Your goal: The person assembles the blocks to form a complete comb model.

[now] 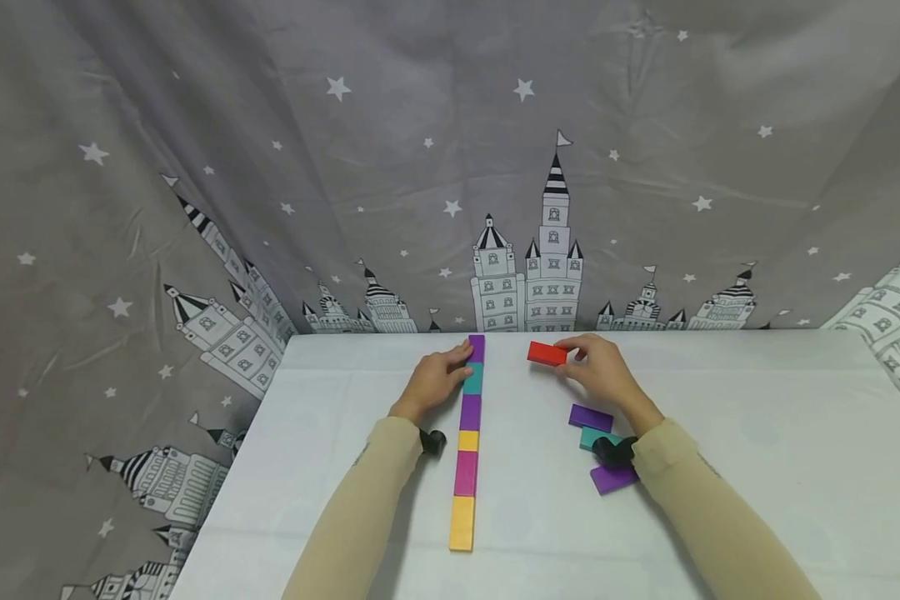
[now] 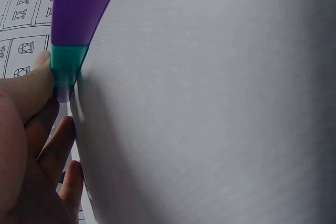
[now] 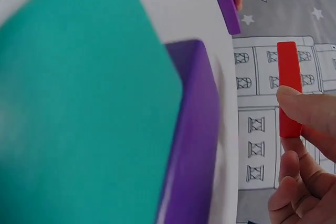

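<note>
A straight row of blocks runs from near to far: an orange-yellow block point(image 1: 462, 523), a magenta block point(image 1: 466, 473), a small yellow block point(image 1: 468, 441), a purple block point(image 1: 470, 412), a teal block point(image 1: 473, 378) and a far purple block point(image 1: 477, 348). My left hand point(image 1: 433, 379) lies along the left side of the row's far end, its thumb by the teal block and its fingertips touching the far purple one. To the right of the row, my right hand point(image 1: 602, 367) pinches a red block point(image 1: 547, 354) by its right end, between thumb and fingers.
Below my right hand lie loose blocks: a purple one point(image 1: 590, 417), a teal one point(image 1: 597, 437) and another purple one point(image 1: 612, 479), partly hidden by the black wrist camera point(image 1: 615, 452). A grey curtain point(image 1: 390, 208) with castles hangs behind the white table point(image 1: 780, 467).
</note>
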A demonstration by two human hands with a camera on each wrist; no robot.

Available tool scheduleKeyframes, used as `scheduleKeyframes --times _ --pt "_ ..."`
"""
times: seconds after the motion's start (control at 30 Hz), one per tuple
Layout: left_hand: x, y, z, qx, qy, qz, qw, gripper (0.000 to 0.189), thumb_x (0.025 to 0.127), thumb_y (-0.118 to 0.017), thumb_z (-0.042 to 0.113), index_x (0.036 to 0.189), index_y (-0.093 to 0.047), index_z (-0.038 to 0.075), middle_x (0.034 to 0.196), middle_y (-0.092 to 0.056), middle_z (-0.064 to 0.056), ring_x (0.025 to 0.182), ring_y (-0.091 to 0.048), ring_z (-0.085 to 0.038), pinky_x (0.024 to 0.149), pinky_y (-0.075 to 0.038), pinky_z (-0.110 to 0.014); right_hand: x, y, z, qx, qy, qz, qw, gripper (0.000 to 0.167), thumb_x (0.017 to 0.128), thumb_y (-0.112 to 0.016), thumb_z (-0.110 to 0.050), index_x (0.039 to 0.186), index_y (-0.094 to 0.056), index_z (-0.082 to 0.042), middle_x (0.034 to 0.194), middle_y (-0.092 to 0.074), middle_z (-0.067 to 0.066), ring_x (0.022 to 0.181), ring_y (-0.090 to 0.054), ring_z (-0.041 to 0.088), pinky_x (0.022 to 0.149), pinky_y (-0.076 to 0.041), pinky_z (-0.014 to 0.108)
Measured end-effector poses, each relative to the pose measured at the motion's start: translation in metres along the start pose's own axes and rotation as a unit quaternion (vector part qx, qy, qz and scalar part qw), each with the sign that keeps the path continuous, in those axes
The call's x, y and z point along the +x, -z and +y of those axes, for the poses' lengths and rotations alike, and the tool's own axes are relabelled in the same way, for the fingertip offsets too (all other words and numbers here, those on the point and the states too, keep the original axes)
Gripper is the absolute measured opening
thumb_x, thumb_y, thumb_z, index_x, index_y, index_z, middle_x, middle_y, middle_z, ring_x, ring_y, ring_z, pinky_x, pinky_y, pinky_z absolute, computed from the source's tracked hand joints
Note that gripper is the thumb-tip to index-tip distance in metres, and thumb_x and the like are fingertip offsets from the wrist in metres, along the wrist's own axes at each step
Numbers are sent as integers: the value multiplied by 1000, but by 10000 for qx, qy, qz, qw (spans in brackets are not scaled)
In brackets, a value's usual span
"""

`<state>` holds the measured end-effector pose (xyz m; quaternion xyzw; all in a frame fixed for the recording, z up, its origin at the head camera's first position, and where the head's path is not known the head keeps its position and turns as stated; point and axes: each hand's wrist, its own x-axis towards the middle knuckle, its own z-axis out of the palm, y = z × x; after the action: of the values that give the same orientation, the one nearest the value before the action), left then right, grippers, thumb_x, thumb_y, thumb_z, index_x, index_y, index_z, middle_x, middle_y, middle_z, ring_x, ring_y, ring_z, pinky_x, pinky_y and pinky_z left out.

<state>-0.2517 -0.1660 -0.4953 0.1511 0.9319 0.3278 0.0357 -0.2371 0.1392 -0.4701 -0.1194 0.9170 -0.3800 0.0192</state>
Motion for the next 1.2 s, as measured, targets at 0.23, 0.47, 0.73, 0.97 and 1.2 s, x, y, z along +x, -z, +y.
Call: scheduleKeyframes --times 0.23,0.47,0.73,0.97,1.2 --pt "1 1 -1 -19 42 -14 10000 48 100 -65 24 144 -54 10 151 -46 4 144 -40 -24 121 -28 -41 13 -11 -7 -3 89 -84 9999 39 90 -74 -13 127 -69 -5 123 -66 18 104 -59 32 89 -51 47" --pt "1 1 -1 8 91 -1 10000 47 100 -64 23 144 -54 10 152 -46 4 144 -39 -24 121 -28 -43 26 -18 -11 -49 245 -105 9996 38 88 -74 -11 125 -70 -4 121 -66 18 101 -60 32 87 -51 45" --pt "0 2 0 25 122 -24 9999 48 99 -65 23 145 -54 11 152 -46 4 144 -39 -24 121 -28 -44 42 -25 -17 -107 155 -285 9994 39 86 -75 -9 125 -71 -4 122 -66 18 98 -58 30 85 -49 42" --pt "0 2 0 -13 66 -72 10000 48 100 -64 23 145 -53 9 152 -46 2 144 -39 -25 121 -28 -43 52 -32 -14 -146 85 -387 9991 40 86 -77 -10 124 -71 -3 117 -66 17 97 -57 29 86 -49 42" --pt "0 0 -1 3 35 -74 10000 48 100 -64 23 145 -53 9 152 -46 3 144 -39 -26 120 -28 -42 57 -38 -11 -88 -77 -459 9989 41 85 -79 -10 124 -71 -5 109 -65 14 95 -55 27 84 -47 39"
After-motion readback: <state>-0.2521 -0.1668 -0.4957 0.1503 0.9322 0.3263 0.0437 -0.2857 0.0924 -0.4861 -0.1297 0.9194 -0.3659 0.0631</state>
